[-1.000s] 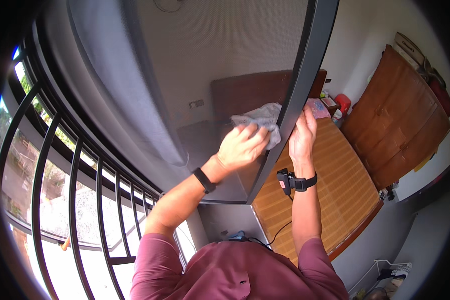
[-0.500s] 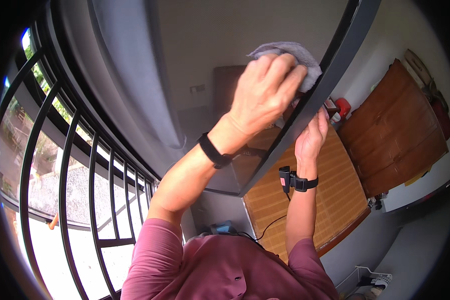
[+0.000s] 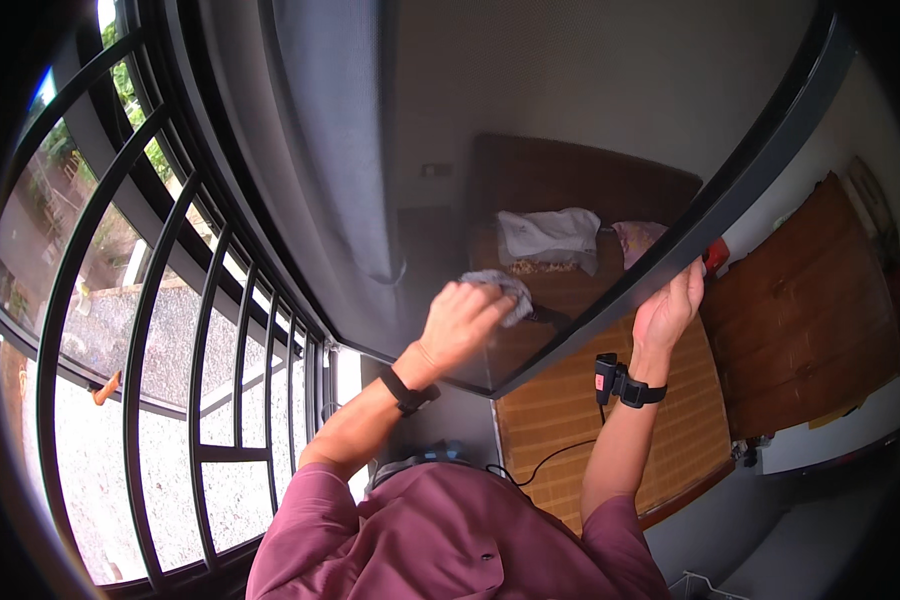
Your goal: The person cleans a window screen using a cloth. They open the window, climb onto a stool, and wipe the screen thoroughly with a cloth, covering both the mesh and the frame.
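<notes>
The largest thing is the dark see-through panel (image 3: 610, 90), which stands in front of both hands and extends upward from them. Its long frame edge (image 3: 760, 170) passes between the hands, rising from low near the left to far above the right; the right hand is nearer to it. Beyond the panel and below the right hand is a bed with a woven mat (image 3: 690, 400). Black window bars (image 3: 132, 420) are well to the left of the left hand, and a brown wardrobe (image 3: 810, 310) is to the right of the right hand.

The right hand (image 3: 670, 308) has its fingers up at the frame's outer side; whether they close around it, I cannot tell. The left hand (image 3: 460, 325) is closed on a grey cloth (image 3: 515, 300), crumpled, without clear long axis, apparently against the panel.
</notes>
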Available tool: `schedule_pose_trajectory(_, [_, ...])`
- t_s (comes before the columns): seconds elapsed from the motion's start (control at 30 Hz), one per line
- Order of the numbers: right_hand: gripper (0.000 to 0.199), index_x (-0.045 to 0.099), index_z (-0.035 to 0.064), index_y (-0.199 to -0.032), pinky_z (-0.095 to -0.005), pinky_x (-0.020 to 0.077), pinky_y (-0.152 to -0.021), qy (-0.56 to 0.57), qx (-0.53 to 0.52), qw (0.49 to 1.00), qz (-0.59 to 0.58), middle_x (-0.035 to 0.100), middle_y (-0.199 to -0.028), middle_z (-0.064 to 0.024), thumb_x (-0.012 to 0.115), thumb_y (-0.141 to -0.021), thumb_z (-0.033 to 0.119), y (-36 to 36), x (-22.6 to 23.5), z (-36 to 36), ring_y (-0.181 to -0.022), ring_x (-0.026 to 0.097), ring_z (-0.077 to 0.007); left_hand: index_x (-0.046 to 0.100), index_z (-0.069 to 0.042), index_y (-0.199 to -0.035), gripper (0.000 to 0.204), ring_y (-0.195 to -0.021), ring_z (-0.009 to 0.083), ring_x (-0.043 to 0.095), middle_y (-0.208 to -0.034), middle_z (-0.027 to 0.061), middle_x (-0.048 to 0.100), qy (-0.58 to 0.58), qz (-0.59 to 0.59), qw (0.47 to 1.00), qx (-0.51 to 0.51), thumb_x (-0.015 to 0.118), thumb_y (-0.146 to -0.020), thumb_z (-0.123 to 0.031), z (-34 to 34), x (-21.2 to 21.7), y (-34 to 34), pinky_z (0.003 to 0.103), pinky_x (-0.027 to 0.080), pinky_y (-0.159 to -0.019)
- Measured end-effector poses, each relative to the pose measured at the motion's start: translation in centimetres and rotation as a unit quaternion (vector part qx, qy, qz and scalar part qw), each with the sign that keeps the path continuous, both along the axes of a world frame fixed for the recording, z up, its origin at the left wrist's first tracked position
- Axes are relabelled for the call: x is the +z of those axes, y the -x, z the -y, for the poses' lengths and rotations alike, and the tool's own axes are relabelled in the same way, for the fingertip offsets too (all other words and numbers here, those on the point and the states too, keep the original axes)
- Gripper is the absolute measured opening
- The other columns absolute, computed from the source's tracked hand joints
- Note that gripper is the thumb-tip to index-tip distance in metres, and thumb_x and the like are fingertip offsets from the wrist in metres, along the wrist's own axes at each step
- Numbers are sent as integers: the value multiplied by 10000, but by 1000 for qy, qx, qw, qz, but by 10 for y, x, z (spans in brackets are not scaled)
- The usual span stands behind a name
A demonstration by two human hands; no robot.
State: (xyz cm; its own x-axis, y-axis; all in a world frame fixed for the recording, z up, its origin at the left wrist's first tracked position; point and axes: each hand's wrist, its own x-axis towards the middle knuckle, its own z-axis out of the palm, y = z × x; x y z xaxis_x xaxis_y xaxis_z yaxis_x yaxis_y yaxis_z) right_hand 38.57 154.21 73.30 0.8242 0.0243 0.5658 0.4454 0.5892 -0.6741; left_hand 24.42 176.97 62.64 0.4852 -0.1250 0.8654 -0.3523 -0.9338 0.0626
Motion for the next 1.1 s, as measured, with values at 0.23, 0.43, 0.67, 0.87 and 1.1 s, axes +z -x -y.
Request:
schedule_pose_trajectory(0.23, [368,537,-23,-1419,-308,441,-1056,17,21,999,22,630,-1304,-82,486,-1095,144,-4,-9,7,-1186,585,-170,711,-78,-1077,472,-919,297,573,-1024,108,623,167,267,941,128,640,-643,93,-39,57,-42,401,455,-802])
schedule_pose_trajectory(0.43, [357,554,-35,-1391,-311,427,-1056,28,8,1000,13,620,-1327,-101,502,-1085,143,-19,-10,9,-1191,573,-175,683,-141,-1111,279,-918,223,562,-1087,31,593,5,-121,989,-83,634,-839,-180,52,-102,-48,373,465,-765])
schedule_pose_trajectory(0.67, [405,520,-51,-1438,-327,449,-1074,45,-10,998,46,614,-1368,-136,472,-1095,161,-15,-15,18,-1218,596,-204,712,-141,-1072,399,-982,245,634,-1083,45,650,172,48,980,91,716,-706,15,-31,-46,16,375,460,-798])
schedule_pose_trajectory(0.87, [449,490,-61,-1467,-344,437,-1110,36,-68,997,16,567,-1435,-173,463,-1095,187,1,1,-3,-1286,566,-248,648,-29,-1057,295,-990,340,583,-1091,153,584,460,269,790,303,572,-826,139,-147,-5,11,405,489,-855])
schedule_pose_trajectory(1.1, [437,493,-70,-1461,-358,436,-1117,42,-61,997,27,547,-1444,-184,462,-1092,161,-17,-1,4,-1278,565,-250,647,-138,-1242,497,-1163,300,551,-1185,115,576,211,42,975,46,626,-771,19,58,-71,-33,390,497,-925])
